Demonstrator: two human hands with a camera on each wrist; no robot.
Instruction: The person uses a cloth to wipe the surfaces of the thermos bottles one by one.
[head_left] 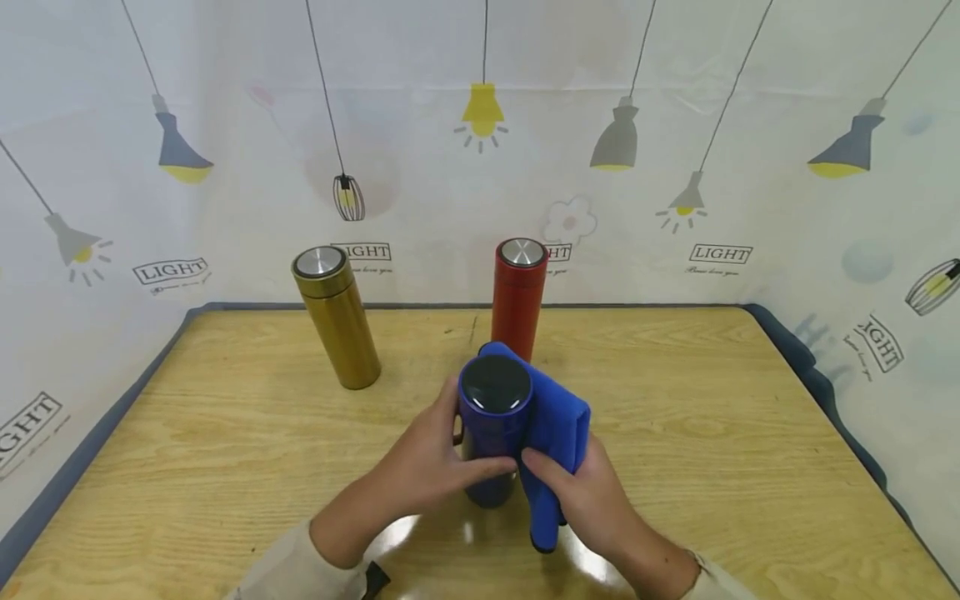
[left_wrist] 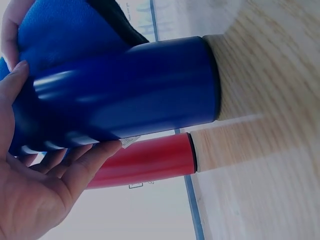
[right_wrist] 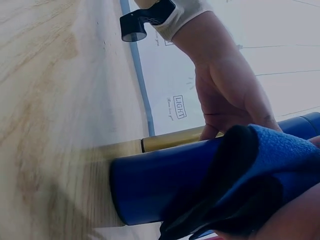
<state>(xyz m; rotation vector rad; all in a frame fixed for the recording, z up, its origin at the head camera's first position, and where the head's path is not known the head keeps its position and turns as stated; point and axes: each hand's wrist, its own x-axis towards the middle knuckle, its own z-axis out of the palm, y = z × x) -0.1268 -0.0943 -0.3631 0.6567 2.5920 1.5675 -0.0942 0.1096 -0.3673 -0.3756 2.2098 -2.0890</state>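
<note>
A blue thermos bottle (head_left: pixel 491 425) with a dark glossy lid is upright at the front middle of the table. My left hand (head_left: pixel 427 462) grips it from the left, thumb across its near side and fingers around the back. On the other side, my right hand (head_left: pixel 588 500) holds a folded blue cloth (head_left: pixel 555 417) against the bottle's right wall. The left wrist view shows the blue bottle (left_wrist: pixel 130 87) with its dark base close to the wood. In the right wrist view, the dark-edged cloth (right_wrist: pixel 280 155) covers part of the bottle, and some right fingers are hidden.
A gold thermos (head_left: pixel 341 325) stands at the back left of the wooden table (head_left: pixel 225 450). Directly behind the blue bottle is a red thermos (head_left: pixel 519 292), partly hidden by the cloth. A printed curtain (head_left: pixel 420 167) with lamp pictures surrounds the table's back and sides.
</note>
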